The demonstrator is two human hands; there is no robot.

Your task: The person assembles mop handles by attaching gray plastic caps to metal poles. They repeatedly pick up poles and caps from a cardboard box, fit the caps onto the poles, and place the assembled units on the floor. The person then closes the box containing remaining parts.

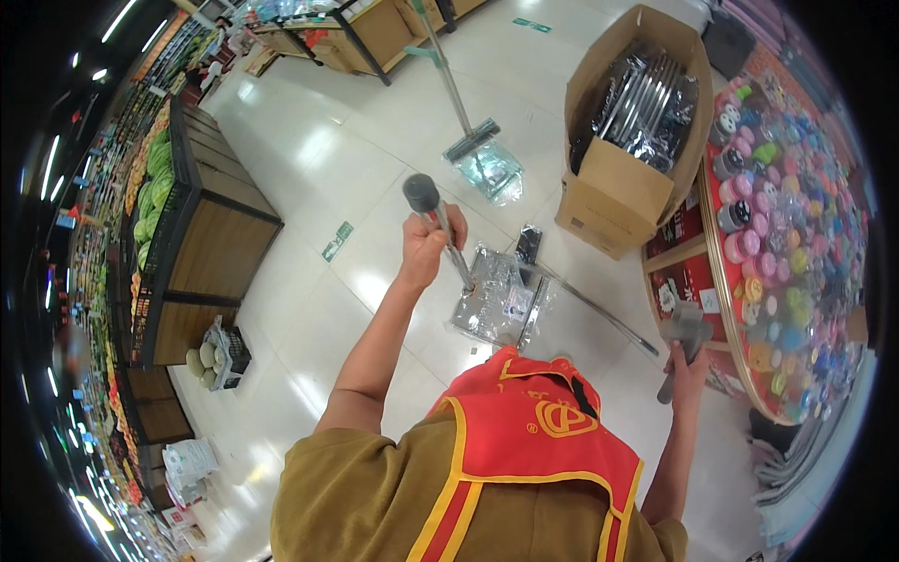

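Floor's left edge: I'm seeing a wooden stand (220,244) bordering the floor (300,300), a dark crate (236,361) sitting at its foot.
Pole (459,263): it's looking slim and grey, a thick dark knob (421,192) capping it.
Left hand (429,245): it's wrapping snugly around the pole, just below the knob.
Pole from left hand: it's slanting down to a flat grey panel (492,304), shining in clear plastic on the floor; I can't tell whether they're joined.
Thin rod (599,309): silvery, it's lying slantwise between the panel and the display's gold rim (720,281).
T-shaped piece (688,324): it's showing dull grey, broad-headed.
Right hand (691,363): it's closing on that piece below the head.
T-shaped piece from right hand: its head is rising above the fist, beside the rim.
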